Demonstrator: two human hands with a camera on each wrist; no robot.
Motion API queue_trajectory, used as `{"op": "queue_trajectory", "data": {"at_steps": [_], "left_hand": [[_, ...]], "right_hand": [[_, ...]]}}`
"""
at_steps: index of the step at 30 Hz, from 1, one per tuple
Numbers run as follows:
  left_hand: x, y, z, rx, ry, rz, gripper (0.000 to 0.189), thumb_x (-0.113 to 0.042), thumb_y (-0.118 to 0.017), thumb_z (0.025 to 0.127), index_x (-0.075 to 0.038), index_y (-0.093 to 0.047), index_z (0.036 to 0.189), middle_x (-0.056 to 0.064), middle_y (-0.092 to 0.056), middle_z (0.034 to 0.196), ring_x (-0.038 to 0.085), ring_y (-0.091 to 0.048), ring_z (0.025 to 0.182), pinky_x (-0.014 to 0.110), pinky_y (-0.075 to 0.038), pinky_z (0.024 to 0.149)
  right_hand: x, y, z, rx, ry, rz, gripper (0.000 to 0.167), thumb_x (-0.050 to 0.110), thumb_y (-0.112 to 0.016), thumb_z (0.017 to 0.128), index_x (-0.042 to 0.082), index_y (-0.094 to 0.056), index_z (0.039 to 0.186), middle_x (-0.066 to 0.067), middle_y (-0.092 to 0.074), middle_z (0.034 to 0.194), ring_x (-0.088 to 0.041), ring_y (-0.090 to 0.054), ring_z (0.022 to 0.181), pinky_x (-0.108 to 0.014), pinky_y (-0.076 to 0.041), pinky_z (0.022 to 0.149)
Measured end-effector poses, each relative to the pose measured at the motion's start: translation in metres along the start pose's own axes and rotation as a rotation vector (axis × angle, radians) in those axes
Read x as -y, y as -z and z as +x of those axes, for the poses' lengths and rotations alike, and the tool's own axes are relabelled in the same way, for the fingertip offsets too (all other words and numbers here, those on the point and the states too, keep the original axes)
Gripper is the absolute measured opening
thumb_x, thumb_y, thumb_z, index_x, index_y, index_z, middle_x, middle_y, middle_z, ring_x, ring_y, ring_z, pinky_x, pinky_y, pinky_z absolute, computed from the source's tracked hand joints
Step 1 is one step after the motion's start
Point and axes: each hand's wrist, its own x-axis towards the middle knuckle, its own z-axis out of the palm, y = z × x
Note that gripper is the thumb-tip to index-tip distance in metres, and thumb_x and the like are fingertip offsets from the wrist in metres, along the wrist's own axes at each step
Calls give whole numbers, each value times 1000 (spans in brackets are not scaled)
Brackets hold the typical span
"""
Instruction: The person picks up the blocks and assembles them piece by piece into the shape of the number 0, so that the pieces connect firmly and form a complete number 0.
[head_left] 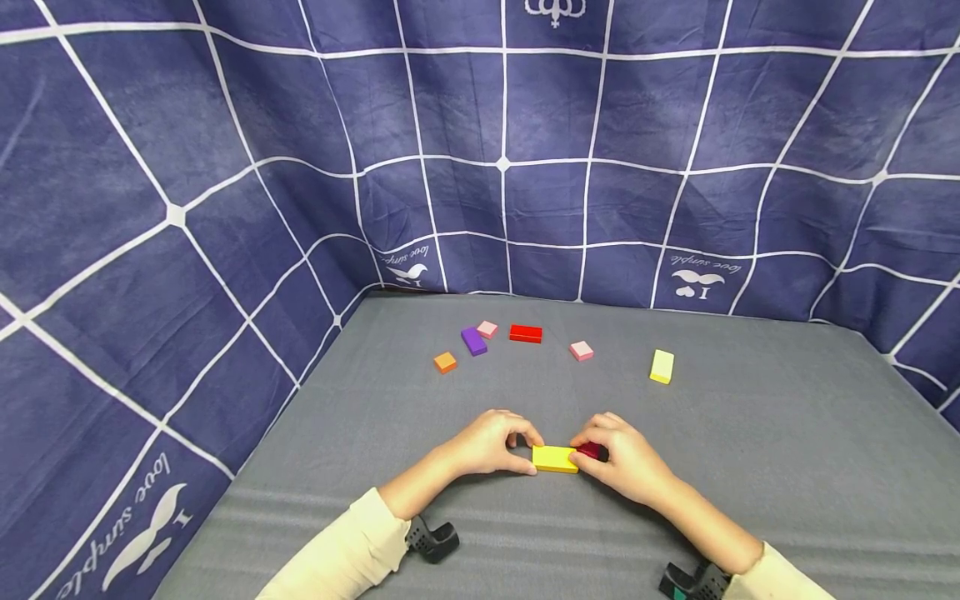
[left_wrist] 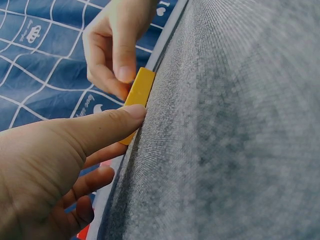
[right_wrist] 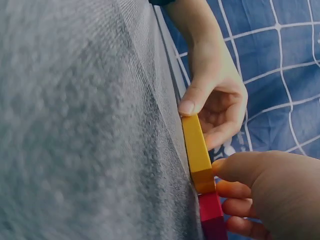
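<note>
Pinching yellow block [head_left: 553, 460], left hand [head_left: 487, 443] | touching, right hand [head_left: 624, 462], grip unclear | well off far worktop [head_left: 780, 417] edge | "love simple" on cloth [head_left: 637, 108]

Blue cloth backdrop [head_left: 555, 108], white-gridded, hanging behind and at left; gray fabric-covered surface [head_left: 772, 417], creased at near side.

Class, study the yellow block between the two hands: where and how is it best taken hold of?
Probably by the long sides of the yellow block, near and far, pinched between thumb and fingers from above. Its length runs left to right, so those sides lie open to a pinch; the dark red block crowds its right end.
</note>
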Motion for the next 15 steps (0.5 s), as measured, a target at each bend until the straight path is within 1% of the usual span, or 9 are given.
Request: {"op": "queue_trajectory", "data": {"at_steps": [5,10,15], "left_hand": [[-1,1,1,0,-9,0,27,-20,-86,74,-14,-74,97,-8,-68,89,1,-54,75,15,-45,69],[-1,2,1,-5,-18,10,26,-20,-86,74,-14,-74,97,-8,-69,89,1,-54,75,14,-45,69],[1,4,0,1,-51,44,28,-26,-86,74,-16,-74,97,-10,-68,89,1,-54,76,14,-43,72]], "right_hand": [[0,-1,-1,-12,-8,-1,14,11,-83,74,19,-74,82,16,-58,82,-5,-50,78,-23,-45,65],[0,-2,0,-6,-3,-2,12,12,-82,75,19,-74,82,16,-57,82,-5,-50,78,-23,-44,65],[1,-3,-1,-4,6,-4,11,12,-81,75,18,-74,81,15,-58,82,-6,-49,78,-24,-43,65]]}}
